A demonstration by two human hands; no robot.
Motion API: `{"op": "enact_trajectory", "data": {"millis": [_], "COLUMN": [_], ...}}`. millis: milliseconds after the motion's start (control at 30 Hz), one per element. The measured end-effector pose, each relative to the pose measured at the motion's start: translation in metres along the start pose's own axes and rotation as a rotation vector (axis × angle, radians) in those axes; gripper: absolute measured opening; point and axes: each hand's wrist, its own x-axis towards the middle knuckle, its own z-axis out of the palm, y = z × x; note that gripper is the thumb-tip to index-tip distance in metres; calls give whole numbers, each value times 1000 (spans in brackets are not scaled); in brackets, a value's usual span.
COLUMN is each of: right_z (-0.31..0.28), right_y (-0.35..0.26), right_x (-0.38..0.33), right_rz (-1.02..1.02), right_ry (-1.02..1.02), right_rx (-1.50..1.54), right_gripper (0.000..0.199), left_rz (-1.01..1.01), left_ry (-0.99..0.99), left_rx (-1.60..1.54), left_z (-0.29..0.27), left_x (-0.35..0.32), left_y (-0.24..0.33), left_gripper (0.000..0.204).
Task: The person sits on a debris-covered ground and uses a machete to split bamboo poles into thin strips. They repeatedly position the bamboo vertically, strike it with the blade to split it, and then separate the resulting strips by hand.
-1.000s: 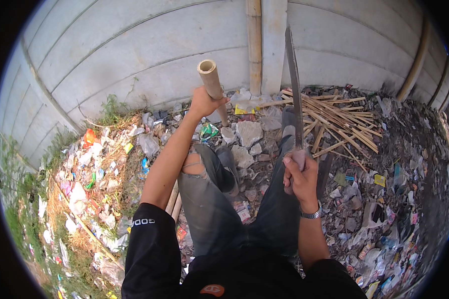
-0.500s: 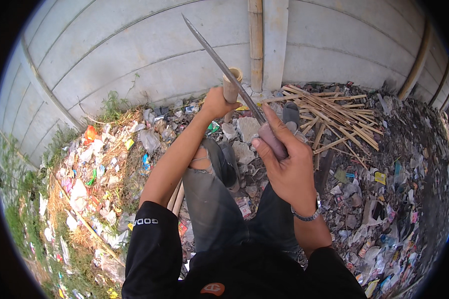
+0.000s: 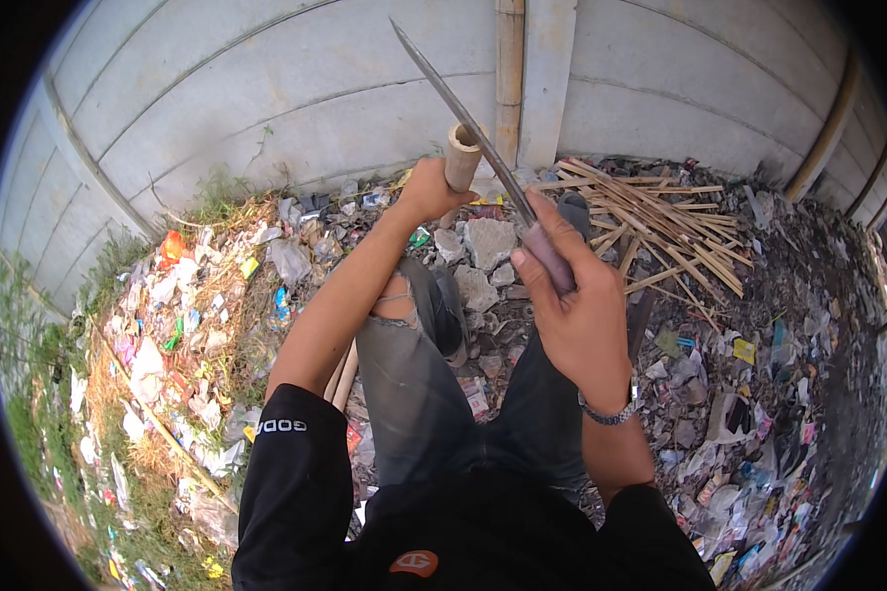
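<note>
My left hand (image 3: 432, 192) is wrapped round a short hollow bamboo tube (image 3: 462, 163), held upright with its open end on top. In my right hand (image 3: 589, 305) is the handle of a machete (image 3: 455, 104), the thumb lying along the grip. The long blade slants up and to the left, its tip high against the wall. Its middle passes beside the tube's rim on the right; whether it touches the rim I cannot tell. The tube's lower end is hidden behind my left hand.
Split bamboo strips (image 3: 660, 222) lie piled at the right by the concrete wall (image 3: 660, 98). Broken concrete chunks (image 3: 489, 243) sit between my feet. Plastic litter (image 3: 729, 473) covers the ground around me, and a bamboo pole (image 3: 509, 89) stands against the wall. Weeds grow at the left.
The machete has swung slightly to the right and a little more upright. The bamboo tube has shifted slightly right and down in my left hand. Both grips stay the same.
</note>
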Motion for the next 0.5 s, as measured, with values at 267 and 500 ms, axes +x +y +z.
{"op": "enact_trajectory", "data": {"millis": [267, 500], "right_z": [-13, -43], "right_y": [-8, -32], "right_x": [2, 32], "right_rz": [-36, -81], "right_ry": [-121, -122], "right_rx": [-246, -238], "right_gripper": [50, 48], "left_rz": [5, 55], "left_ry": [-39, 85], "left_rx": [16, -47], "left_z": [2, -19], "left_x": [1, 25], "left_y": [4, 28], "left_gripper": [42, 44]}}
